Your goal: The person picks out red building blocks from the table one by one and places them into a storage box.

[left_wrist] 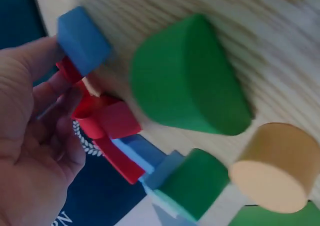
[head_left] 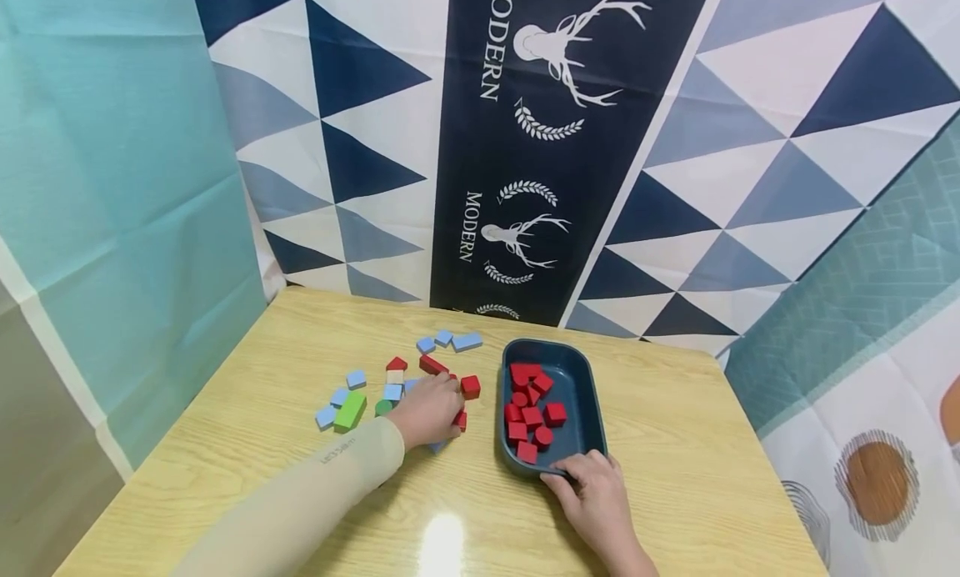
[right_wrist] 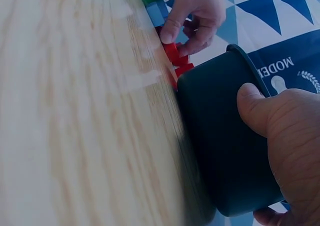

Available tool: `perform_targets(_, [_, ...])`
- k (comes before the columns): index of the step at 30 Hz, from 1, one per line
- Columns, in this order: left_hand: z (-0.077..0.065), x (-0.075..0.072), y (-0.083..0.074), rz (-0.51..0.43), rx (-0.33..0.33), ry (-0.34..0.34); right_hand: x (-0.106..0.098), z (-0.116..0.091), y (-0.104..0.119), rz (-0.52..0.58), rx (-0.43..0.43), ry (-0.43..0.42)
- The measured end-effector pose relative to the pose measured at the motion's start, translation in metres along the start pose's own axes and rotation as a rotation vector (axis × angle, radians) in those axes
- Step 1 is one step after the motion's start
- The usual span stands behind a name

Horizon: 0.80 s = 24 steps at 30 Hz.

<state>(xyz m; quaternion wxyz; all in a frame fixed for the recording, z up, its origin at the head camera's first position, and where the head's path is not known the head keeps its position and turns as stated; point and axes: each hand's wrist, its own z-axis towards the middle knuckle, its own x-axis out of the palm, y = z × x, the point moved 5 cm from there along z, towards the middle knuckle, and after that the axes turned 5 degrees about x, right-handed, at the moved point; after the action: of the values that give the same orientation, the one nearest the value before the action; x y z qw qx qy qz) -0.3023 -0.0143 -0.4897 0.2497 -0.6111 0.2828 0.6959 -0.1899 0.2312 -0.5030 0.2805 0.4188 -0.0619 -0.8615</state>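
My left hand point(head_left: 429, 408) reaches into a loose group of toy blocks and pinches a small red block point(left_wrist: 69, 70) between thumb and fingers. A blue block point(left_wrist: 84, 40) lies right at the fingertips. Other red blocks point(left_wrist: 120, 120) sit just past the fingers, and a large green block point(left_wrist: 192, 78) is beside the hand in the left wrist view. My right hand point(head_left: 597, 500) grips the near rim of a dark blue-green tray point(right_wrist: 225, 131), with the thumb on its outer wall. Several red blocks point(head_left: 532, 418) lie along the left side of the tray.
Light blue blocks point(head_left: 467, 342) lie toward the back of the wooden table point(head_left: 660, 444). More blue blocks and a light green block point(head_left: 350, 412) are at the left. A tan cylinder point(left_wrist: 275, 168) stands near the green blocks. Patterned cloth point(head_left: 375, 143) hangs behind the table.
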Motion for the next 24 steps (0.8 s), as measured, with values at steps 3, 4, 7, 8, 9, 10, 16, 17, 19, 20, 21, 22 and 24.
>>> perform_targets(3, [0.004,-0.011,-0.001,-0.082,-0.009,-0.049,0.0,0.001,0.0,0.007,0.001,0.002])
perform_targets(4, [0.006,-0.017,-0.002,-0.127,-0.025,-0.061,-0.001,0.001,0.001,0.01,0.0,0.004])
perform_targets(7, [0.017,-0.038,-0.009,-0.266,-0.074,-0.093,-0.001,0.001,0.001,0.01,-0.001,0.002])
perform_targets(8, [0.021,-0.044,-0.015,-0.31,-0.089,-0.091,-0.002,0.001,0.0,0.008,0.002,0.003])
perform_targets(9, [0.026,-0.05,-0.023,-0.344,-0.096,-0.085,-0.002,0.0,0.0,0.006,0.005,0.006])
perform_targets(10, [0.031,-0.053,-0.032,-0.367,-0.089,-0.082,-0.002,0.0,0.0,0.005,0.004,0.01])
perform_targets(16, [0.053,-0.048,-0.09,-0.133,0.085,-0.017,0.0,0.001,0.001,0.014,-0.003,0.031])
perform_targets(17, [0.056,-0.044,-0.096,-0.074,0.092,0.002,0.0,0.001,0.001,0.016,-0.004,0.032])
perform_targets(19, [0.061,-0.037,-0.105,0.014,0.077,0.055,0.001,0.001,0.002,0.024,-0.001,0.036])
perform_targets(20, [0.063,-0.034,-0.108,0.048,0.065,0.079,0.001,0.0,0.002,0.024,-0.006,0.029])
perform_targets(21, [0.066,-0.032,-0.111,0.074,0.053,0.098,0.0,0.0,0.002,0.023,-0.01,0.022])
perform_targets(22, [0.069,-0.031,-0.114,0.09,0.045,0.112,0.0,0.0,0.001,0.022,-0.009,0.016])
perform_targets(24, [0.074,-0.03,-0.119,0.114,0.048,0.132,-0.002,-0.001,0.001,0.018,-0.008,0.005])
